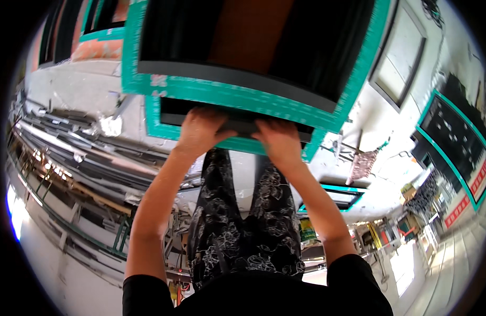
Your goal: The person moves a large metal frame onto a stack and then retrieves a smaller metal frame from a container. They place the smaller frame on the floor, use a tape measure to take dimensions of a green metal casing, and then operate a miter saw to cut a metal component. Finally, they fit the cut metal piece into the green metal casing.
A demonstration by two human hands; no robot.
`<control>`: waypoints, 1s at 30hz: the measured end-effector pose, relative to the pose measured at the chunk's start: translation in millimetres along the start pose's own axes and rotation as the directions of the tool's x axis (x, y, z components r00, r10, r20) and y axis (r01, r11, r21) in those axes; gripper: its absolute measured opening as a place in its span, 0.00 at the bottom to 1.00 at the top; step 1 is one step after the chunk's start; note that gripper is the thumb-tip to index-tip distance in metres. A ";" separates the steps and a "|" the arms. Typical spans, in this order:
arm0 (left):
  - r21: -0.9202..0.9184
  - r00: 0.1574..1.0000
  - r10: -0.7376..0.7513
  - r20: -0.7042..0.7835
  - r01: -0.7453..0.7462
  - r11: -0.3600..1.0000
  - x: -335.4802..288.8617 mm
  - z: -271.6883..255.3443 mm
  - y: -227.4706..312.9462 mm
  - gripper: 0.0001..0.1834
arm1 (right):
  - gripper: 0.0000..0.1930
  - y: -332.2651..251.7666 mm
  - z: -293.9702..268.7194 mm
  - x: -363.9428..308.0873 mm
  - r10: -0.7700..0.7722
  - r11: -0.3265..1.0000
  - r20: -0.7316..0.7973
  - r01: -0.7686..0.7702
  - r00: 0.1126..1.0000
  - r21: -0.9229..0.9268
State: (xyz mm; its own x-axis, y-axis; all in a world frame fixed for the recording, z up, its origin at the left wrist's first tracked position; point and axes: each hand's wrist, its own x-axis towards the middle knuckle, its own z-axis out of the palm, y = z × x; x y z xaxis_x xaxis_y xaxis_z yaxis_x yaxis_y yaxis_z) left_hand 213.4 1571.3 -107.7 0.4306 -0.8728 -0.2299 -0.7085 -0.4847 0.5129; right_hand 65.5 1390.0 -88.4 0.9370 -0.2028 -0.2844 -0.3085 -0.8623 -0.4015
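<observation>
Two dark window frames covered with green film lie before me, one overlapping the other. The upper window frame (243,97) is larger and spans the top middle of the view. Below its near edge shows the lower window frame (166,130), close to my legs. My left hand (203,130) is closed over the near bar of this lower frame, its thumb pointing right. A short way to the right, my right hand (279,141) is curled over the same bar, thumb toward the left. The fingertips of both hands are partly hidden in the dark opening.
Long metal profiles (90,152) are piled on the left beside a green rack (64,231). At the upper right lies a grey frame (398,58). A dark panel with green edging (454,139) stands far right. Another green-edged frame (340,196) is beyond my right forearm.
</observation>
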 end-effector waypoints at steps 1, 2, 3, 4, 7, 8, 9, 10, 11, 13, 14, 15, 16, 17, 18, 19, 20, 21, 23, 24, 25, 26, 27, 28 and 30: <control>0.002 0.999 0.011 -0.037 -0.011 1.000 -0.4 -1.0 -1.0 0.22 | 0.18 -1.5 1.4 1.0 0.018 1.000 0.001 -0.018 1.000 -0.016; 0.005 0.997 0.019 -0.073 -0.018 1.000 0.4 0.1 -0.2 0.22 | 0.18 -1.6 2.4 1.4 0.010 1.000 -0.045 -0.011 0.999 -0.012; -0.002 0.997 0.029 -0.070 -0.029 1.000 1.7 1.1 0.1 0.22 | 0.18 -1.3 3.9 1.9 -0.002 1.000 -0.094 0.002 0.996 -0.002; 0.020 0.998 0.016 -0.060 -0.015 1.000 3.0 2.5 0.7 0.22 | 0.18 0.4 4.0 1.8 0.007 1.000 -0.094 -0.008 0.996 -0.006; 0.041 0.999 0.004 -0.054 -0.002 0.999 6.1 3.9 6.8 0.22 | 0.19 4.2 6.1 0.8 0.009 1.000 -0.154 -0.008 0.988 0.003; 0.038 0.998 0.001 -0.065 0.001 0.999 6.6 4.1 8.2 0.21 | 0.19 5.4 7.7 0.3 0.006 1.000 -0.152 -0.003 0.988 0.017; 0.040 0.998 0.001 -0.058 0.002 0.999 6.1 4.8 9.1 0.21 | 0.18 5.5 8.3 -0.3 0.002 0.999 -0.148 0.003 0.989 0.032; 0.066 0.996 0.003 -0.087 0.003 0.998 6.1 5.6 9.4 0.21 | 0.18 6.3 8.3 -0.3 0.005 0.999 -0.146 0.001 0.989 0.038; 0.092 0.993 0.006 -0.116 0.004 0.996 5.8 6.6 9.6 0.21 | 0.18 7.6 7.8 0.3 -0.004 0.998 -0.135 0.012 0.991 0.058; 0.111 0.991 0.019 -0.131 -0.004 0.994 7.8 9.5 9.1 0.20 | 0.18 13.7 7.4 4.0 -0.011 0.997 -0.128 0.021 0.992 0.080; 0.128 0.988 0.031 -0.150 -0.012 0.992 8.3 10.9 8.7 0.20 | 0.18 17.9 7.9 5.6 -0.028 0.993 -0.093 0.039 0.995 0.114; 0.129 0.989 0.031 -0.147 -0.012 0.992 8.0 12.7 8.0 0.20 | 0.18 19.7 5.5 9.2 -0.047 0.987 -0.059 0.055 0.997 0.149; 0.142 0.986 0.027 -0.164 -0.004 0.990 7.5 14.4 7.0 0.21 | 0.18 19.2 4.2 13.5 -0.046 0.987 -0.057 0.054 0.997 0.152; 0.154 0.983 0.023 -0.181 0.005 0.988 7.7 16.1 6.5 0.21 | 0.19 17.4 3.4 18.4 -0.009 0.994 -0.041 0.013 0.999 0.104; 0.154 0.984 0.021 -0.176 0.007 0.988 8.3 16.9 7.0 0.21 | 0.19 14.6 0.9 20.8 0.028 0.998 -0.024 -0.027 0.999 0.057; 0.166 0.977 0.013 -0.214 0.023 0.986 10.1 17.8 6.9 0.21 | 0.19 14.4 2.5 19.2 0.029 0.998 -0.021 -0.027 0.999 0.061; 0.179 0.968 0.005 -0.251 0.041 0.983 10.5 18.5 7.5 0.20 | 0.19 14.7 5.1 17.1 0.026 0.998 -0.039 -0.024 0.999 0.064; 0.179 0.969 0.006 -0.248 0.039 0.983 10.5 19.6 8.7 0.20 | 0.19 16.2 8.0 16.6 0.026 0.998 -0.061 -0.022 0.998 0.064; 0.167 0.968 0.033 -0.248 0.009 0.986 8.5 22.0 11.2 0.20 | 0.19 16.5 16.7 10.2 0.005 0.999 -0.104 0.000 0.995 0.045; 0.168 0.969 0.030 -0.245 0.012 0.986 7.4 22.3 10.8 0.20 | 0.20 14.6 18.0 6.8 -0.021 0.999 -0.144 0.026 0.989 0.027; 0.170 0.975 0.015 -0.223 0.024 0.985 6.4 22.4 9.7 0.20 | 0.20 13.9 19.2 4.5 0.025 0.997 -0.065 -0.020 0.998 0.077; 0.172 0.980 0.000 -0.201 0.036 0.984 5.7 22.1 9.4 0.20 | 0.20 14.0 20.5 3.5 0.024 0.997 -0.063 -0.019 0.998 0.081; 0.173 0.980 -0.001 -0.201 0.037 0.984 6.8 22.2 10.1 0.20 | 0.20 15.2 21.2 4.4 0.016 0.997 -0.082 -0.009 0.996 0.076; 0.197 0.975 0.004 -0.221 0.041 0.980 8.0 21.3 11.5 0.20 | 0.20 16.3 21.7 5.6 0.007 0.998 -0.102 0.000 0.995 0.071; 0.220 0.971 0.007 -0.238 0.046 0.974 9.8 20.5 13.0 0.20 | 0.20 16.0 20.5 8.5 0.029 0.996 -0.066 -0.023 0.997 0.087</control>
State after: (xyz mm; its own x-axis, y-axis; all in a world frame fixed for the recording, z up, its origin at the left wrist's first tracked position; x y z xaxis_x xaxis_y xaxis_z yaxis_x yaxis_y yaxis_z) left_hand 196.9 1555.2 -120.3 0.5458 -0.8376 -0.0230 -0.7935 -0.5255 0.3067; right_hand 65.2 1384.0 -115.1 0.9365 -0.2574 -0.2380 -0.3429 -0.8137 -0.4693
